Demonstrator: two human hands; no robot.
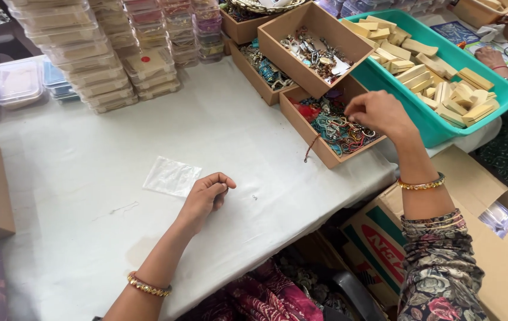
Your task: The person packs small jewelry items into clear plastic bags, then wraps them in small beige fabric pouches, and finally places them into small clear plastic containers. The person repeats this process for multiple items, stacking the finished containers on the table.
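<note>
My left hand [205, 196] rests on the white table cloth [87, 178] with its fingers curled in; whether it pinches something tiny I cannot tell. Just left of it lies a small clear plastic pouch [172, 176]. My right hand [379, 113] reaches into a brown cardboard box [301, 122] filled with tangled coloured bracelets and threads [334, 128], its fingertips pinched among them. A dark thread bracelet [310, 148] hangs over the box's front edge. A small metal bit [254, 197] lies on the cloth right of my left hand.
Stacks of clear plastic boxes [99, 53] stand at the back left. More cardboard boxes of trinkets [316, 50] sit behind the bracelet box. A teal tray of wooden blocks [438, 77] lies to the right, another person's hand [492, 57] beyond it. Open cartons [492, 238] stand below right.
</note>
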